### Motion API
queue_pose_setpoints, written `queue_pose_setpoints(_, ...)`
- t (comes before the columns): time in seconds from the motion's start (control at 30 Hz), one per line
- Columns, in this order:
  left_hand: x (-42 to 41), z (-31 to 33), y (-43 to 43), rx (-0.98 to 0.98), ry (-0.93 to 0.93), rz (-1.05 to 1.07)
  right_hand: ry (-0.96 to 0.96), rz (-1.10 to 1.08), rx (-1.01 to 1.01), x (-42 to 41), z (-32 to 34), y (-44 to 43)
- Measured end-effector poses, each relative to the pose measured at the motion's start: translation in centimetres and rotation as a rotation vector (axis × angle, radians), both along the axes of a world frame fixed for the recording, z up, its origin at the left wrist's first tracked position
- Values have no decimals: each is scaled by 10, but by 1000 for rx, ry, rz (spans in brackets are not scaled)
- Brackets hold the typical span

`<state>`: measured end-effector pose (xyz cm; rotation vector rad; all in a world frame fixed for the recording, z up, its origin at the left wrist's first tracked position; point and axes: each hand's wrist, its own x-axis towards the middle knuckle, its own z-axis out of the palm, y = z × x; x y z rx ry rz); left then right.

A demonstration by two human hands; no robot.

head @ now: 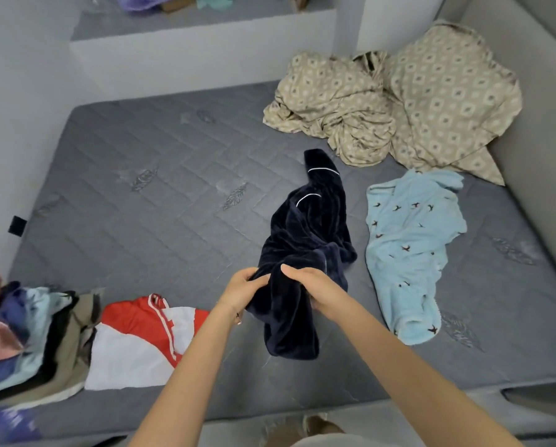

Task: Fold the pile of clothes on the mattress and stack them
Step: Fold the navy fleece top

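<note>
Garment [305, 227] in left hand [241, 290], right hand [313, 289]

Grey mattress [141, 221] bears beige sheets [383, 104], light-blue garment [408, 246], red-white garment [141, 343], clothes pile [28, 333]

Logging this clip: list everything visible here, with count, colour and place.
mattress: one, grey quilted, fills the middle
navy garment: one, dark navy with white piping, mattress centre
light blue garment: one, light blue with dark bird print, right of the navy garment
patterned bedding: one heap, beige, far right corner
red and white garment: one, red and white, near left
clothes pile: one, mixed colours, left edge
ledge: one, grey, behind the mattress, purple fabric on it
left hand: one, grips the navy garment
right hand: one, grips the navy garment
</note>
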<state>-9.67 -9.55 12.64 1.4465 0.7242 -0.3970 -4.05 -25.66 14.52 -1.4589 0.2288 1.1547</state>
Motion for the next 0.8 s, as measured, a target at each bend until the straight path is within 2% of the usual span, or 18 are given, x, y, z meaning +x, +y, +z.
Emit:
queue_pose_setpoints(0.03, -2, 0, 0, -17, -9, -13, 27, -44, -16, 1, 0, 2)
queue_pose_setpoints(0.17, -11, 4, -1, -91, -3, -80, 47, -153, -314, -1, -14, 6)
queue_pose_setpoints(0.23, -16, 5, 0, -87, 5, -98, 113, -204, -335, -3, -22, 7)
queue_pose_setpoints(0.4, -33, 12, 14, -136, 24, -155, 293, -340, -282, -16, -35, 15)
queue_pose_setpoints(0.53, -48, 16, 37, -162, 14, -227, 250, -432, -158, -36, -44, 38)
queue_pose_setpoints(0.67, -57, 20, 76, 15, -33, -286, 160, -408, -104, -57, -41, 69)
queue_pose_setpoints(0.8, -60, 9, 116, 227, -53, -204, 71, -430, -32, -72, -36, 99)
